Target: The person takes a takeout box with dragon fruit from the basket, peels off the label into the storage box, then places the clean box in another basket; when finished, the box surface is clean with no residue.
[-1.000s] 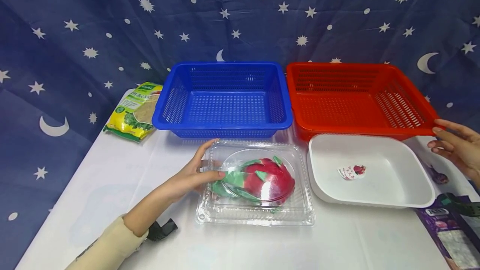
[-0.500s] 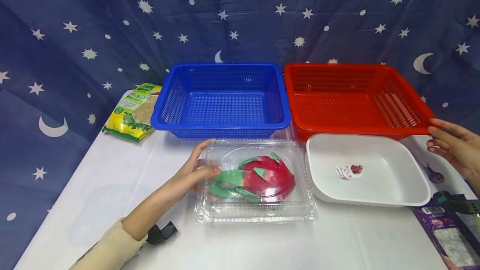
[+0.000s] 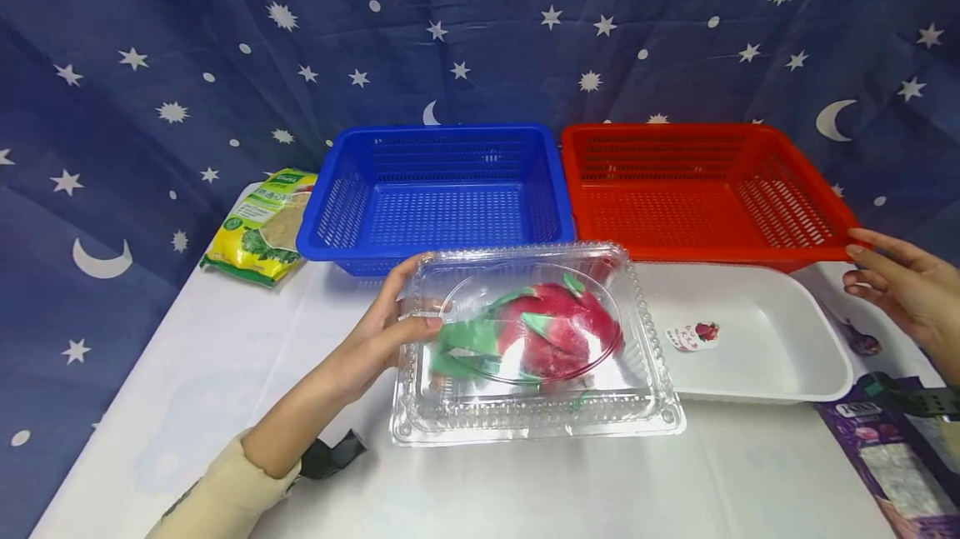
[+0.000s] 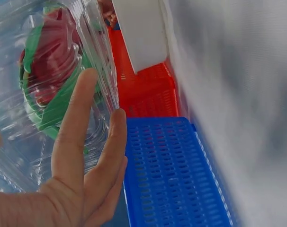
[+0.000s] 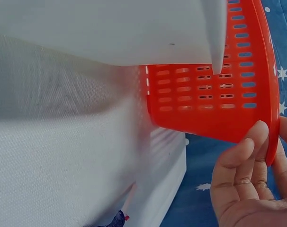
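Observation:
My left hand [image 3: 375, 347] grips the left side of a clear plastic clamshell box [image 3: 540, 422], with the thumb on top and fingers behind. The box is raised and tilted, and overlaps the white basin's left end in the head view. Through the lid shows a red dragon fruit [image 3: 558, 326] with green leaves. In the left wrist view, fingers [image 4: 72, 127] lie along the box's side. At the far right my right hand [image 3: 911, 289] pinches the rim corner of the red basket [image 3: 720, 254]; the right wrist view shows fingertips [image 5: 259, 132] on both sides of that rim.
A blue basket [image 3: 442, 254] stands left of the red one. The white basin [image 3: 757, 356], bearing a dragon fruit sticker [image 3: 692, 336], sits before the red basket. A yellow-green food bag [image 3: 262, 231] lies left, a purple packet [image 3: 892, 456] lower right. A starry curtain [image 3: 480, 39] hangs behind.
My left hand has raised the clamshell box, its right side coming up and over the white basin's left edge. The right hand still pinches the red basket's corner. The head view has shifted slightly.

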A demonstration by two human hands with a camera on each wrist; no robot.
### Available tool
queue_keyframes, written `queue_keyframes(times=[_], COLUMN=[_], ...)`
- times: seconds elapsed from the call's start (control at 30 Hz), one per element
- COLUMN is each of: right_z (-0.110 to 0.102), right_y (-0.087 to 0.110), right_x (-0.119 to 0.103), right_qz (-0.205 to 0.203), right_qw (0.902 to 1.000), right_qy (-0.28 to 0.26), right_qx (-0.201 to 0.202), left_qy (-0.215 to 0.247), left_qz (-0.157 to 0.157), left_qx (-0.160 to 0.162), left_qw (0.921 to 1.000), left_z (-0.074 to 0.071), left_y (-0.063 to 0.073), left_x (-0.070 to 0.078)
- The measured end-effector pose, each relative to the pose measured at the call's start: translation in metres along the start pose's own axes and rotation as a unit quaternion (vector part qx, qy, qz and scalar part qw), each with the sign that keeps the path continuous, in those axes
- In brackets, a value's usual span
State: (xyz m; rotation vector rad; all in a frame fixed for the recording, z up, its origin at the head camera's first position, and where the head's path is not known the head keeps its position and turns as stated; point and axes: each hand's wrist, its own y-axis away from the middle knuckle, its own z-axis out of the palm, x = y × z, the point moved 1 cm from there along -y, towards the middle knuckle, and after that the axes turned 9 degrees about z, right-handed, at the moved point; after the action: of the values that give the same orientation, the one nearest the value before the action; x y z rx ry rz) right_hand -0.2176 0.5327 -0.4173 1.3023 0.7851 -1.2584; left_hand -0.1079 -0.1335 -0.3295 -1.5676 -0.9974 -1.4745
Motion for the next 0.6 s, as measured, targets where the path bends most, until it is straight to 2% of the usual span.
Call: queue_keyframes(times=[0.1, 0.3, 0.6], right_z=[0.021, 0.06, 0.066], right_y=[0.019, 0.047, 0.055], right_x=[-0.012, -0.029, -0.032], right_qz=[0.013, 0.023, 0.026], right_qw=[0.9999, 0.9996, 0.9993], right_qy=[0.002, -0.013, -0.026], right_qx=[0.008, -0.008, -0.01], left_qy=[0.006, 0.013, 0.005], left_qz=[0.001, 0.007, 0.012], left_qx=[0.0, -0.006, -0.002], left_qw=[1.0, 0.9999, 0.9999], left_z=[0.004, 0.009, 0.014], left_y=[-0.004, -0.011, -0.023], left_x=[0.003, 0.005, 0.012])
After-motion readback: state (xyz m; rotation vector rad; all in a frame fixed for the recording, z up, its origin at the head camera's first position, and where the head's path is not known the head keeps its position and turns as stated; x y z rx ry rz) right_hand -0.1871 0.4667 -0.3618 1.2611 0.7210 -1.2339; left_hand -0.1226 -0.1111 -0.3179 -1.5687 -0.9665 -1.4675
